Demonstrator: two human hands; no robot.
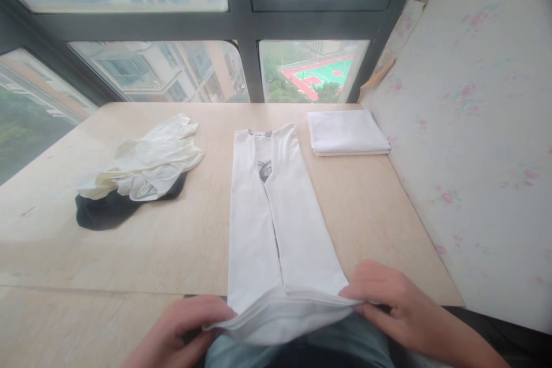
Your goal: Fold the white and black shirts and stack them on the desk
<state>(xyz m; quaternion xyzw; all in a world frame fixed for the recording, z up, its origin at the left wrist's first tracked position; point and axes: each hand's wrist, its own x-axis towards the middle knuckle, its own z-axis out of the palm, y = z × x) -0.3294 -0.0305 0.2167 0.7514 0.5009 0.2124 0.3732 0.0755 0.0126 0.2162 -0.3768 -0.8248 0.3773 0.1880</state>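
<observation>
A white garment [297,224] lies lengthwise on the table, its two sides folded inward so that they nearly meet along the middle. A dark printed motif shows in the gap near its far end. At the near edge of the table, the garment's hem is lifted. My left hand [185,328] pinches the hem's left corner, and my right hand [394,305] pinches its right corner between thumb and fingers. The hem sags a little between the two hands.
On the left of the pale wooden table [207,241] lies a loose heap of white cloth [150,155] over a black cloth [106,210]. A folded white stack [347,132] sits at the back right, beside the flowered wall [487,144]. Windows stand behind.
</observation>
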